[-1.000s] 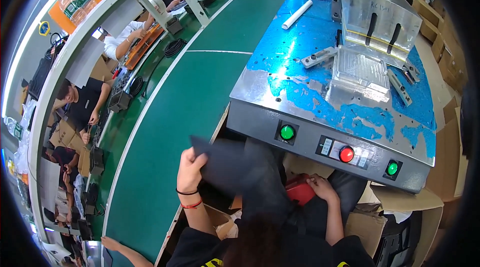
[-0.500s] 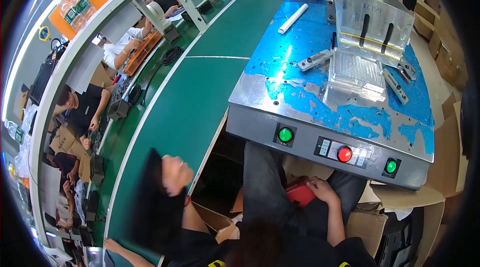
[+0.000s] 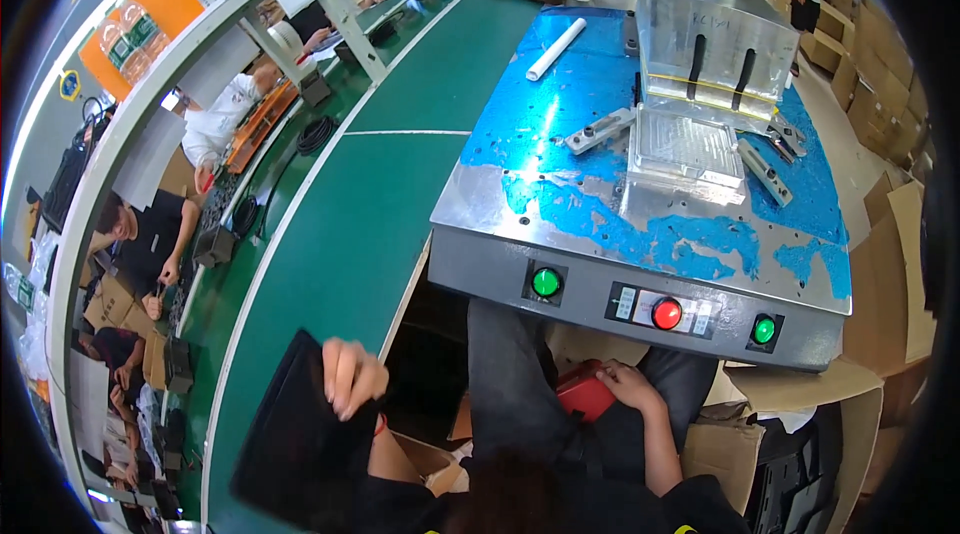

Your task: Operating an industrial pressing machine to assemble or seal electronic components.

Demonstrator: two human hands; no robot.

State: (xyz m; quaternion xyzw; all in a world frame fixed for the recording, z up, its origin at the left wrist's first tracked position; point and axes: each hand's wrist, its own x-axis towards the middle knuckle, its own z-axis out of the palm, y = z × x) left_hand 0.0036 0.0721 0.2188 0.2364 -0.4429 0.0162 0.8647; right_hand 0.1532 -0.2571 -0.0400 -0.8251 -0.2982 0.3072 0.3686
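Observation:
A flat black panel hangs tilted over the near part of the green bench, at my left. My left hand is closed on its upper right edge, with the fingers pointing downward. The panel's exact kind cannot be made out. On my lap, between my thighs, lies a red case-like object, partly covered. My right hand rests on it, fingers bent over its right end. Ahead stands a press machine with a clear ribbed plastic block under its head.
The machine's blue-filmed table carries a white tube and metal clamp bars. Green buttons and a red button line its front. An open carton with black parts stands right. Co-workers sit across the green bench.
The black panel and my left hand were blurred and are now sharper; the panel has swung flatter into view, and the fingers now point down. My right hand stays on the red object.

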